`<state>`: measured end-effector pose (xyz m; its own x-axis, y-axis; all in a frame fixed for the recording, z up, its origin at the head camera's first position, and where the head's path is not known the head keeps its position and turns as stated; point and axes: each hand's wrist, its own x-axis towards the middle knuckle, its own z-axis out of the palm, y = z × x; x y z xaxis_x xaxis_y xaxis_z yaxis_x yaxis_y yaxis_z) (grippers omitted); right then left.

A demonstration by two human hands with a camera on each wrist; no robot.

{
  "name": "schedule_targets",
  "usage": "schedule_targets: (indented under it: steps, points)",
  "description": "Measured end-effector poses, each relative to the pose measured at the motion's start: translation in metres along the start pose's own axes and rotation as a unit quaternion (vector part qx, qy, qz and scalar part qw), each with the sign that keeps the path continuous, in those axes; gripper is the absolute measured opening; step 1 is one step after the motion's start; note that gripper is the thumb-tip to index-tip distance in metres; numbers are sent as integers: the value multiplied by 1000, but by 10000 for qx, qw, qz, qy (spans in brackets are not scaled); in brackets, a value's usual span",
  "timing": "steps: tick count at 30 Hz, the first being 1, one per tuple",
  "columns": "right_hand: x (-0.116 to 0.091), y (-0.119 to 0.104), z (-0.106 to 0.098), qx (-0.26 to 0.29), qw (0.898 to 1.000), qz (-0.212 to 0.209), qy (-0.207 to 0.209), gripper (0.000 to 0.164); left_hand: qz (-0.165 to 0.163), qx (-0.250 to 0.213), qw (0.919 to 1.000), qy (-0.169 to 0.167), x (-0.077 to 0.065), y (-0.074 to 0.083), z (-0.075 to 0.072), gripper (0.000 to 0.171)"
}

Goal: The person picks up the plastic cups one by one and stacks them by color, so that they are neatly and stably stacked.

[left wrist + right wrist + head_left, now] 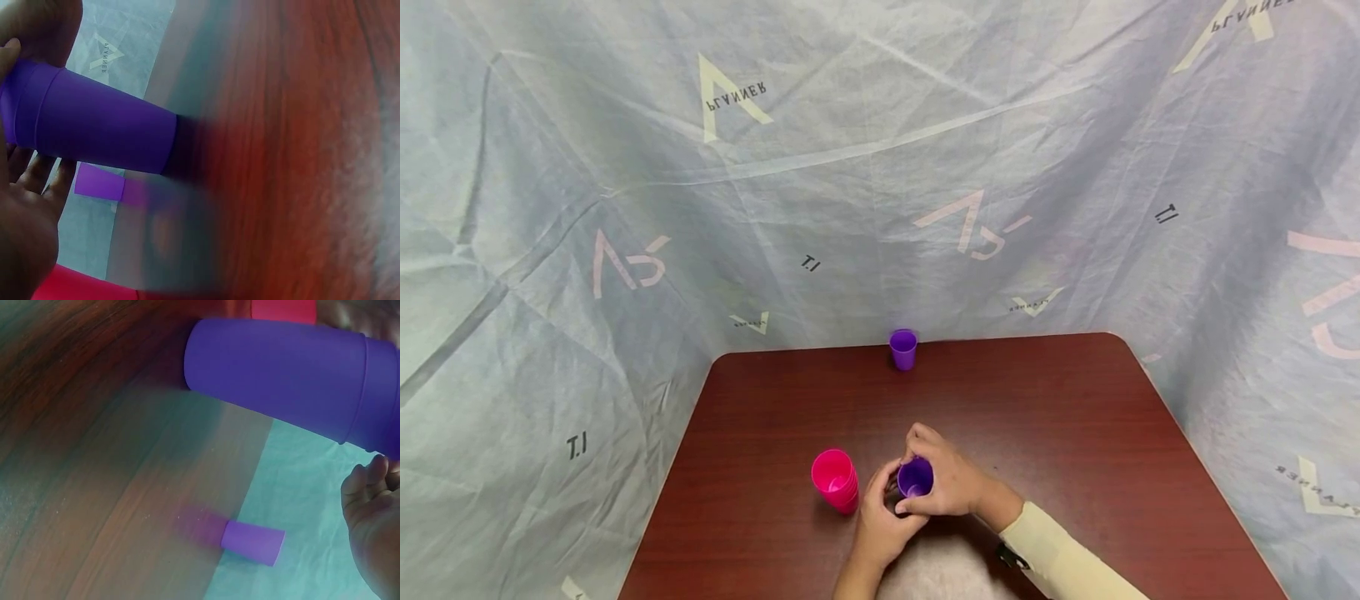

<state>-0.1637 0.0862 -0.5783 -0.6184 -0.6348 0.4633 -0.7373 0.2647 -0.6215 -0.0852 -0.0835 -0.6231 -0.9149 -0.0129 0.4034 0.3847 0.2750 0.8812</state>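
A stack of nested purple cups (pixel 916 478) stands on the table in front of me, mouth up. My left hand (pixel 882 521) curls round its left side, thumb toward me. From the right, my right hand (pixel 951 477) grips the rim between thumb and fingers. Both wrist views show the purple stack (pixel 103 119) with its lower end at the table top and several rim bands near the mouth. Just left of my left hand stands a stack of pink cups (pixel 836 479), touched by neither hand.
A single purple cup (pixel 903 350) stands upright at the table's far edge. The dark red-brown wooden table (pixel 1037 400) is bordered by a grey printed cloth (pixel 865 208) at the back and both sides.
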Motion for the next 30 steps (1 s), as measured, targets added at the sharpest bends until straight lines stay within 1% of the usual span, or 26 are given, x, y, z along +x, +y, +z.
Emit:
schedule_targets:
  steps: [3,6,8,10,12,16,19,26,30]
  points:
    - [-1,3,-1,282,9996,-18,7,40,94,101,9999,74,-1,0,3,64]
    - [0,7,-1,546,9984,-93,147,21,71,116,9998,147,-3,-1,7,61]
    - [1,9,-1,511,9982,-169,281,12,-17,111,9998,178,-4,-1,8,60]
    - [4,10,-1,402,9981,-225,405,6,-70,61,9998,194,-5,-3,9,61]
    - [5,11,0,355,9978,-221,515,5,-116,-5,9998,186,-6,-4,9,61]
    - [8,12,2,434,9964,-111,720,13,-299,-284,9991,135,-6,-5,10,62]
    - [11,14,3,436,9953,-52,863,16,-441,-444,9980,114,-6,-4,10,62]
    - [16,23,-1,166,9946,138,1011,9,-521,-373,9979,137,-6,-2,10,61]
    - [21,29,-5,-76,9939,314,1056,4,-648,-376,9970,185,-7,-2,11,63]
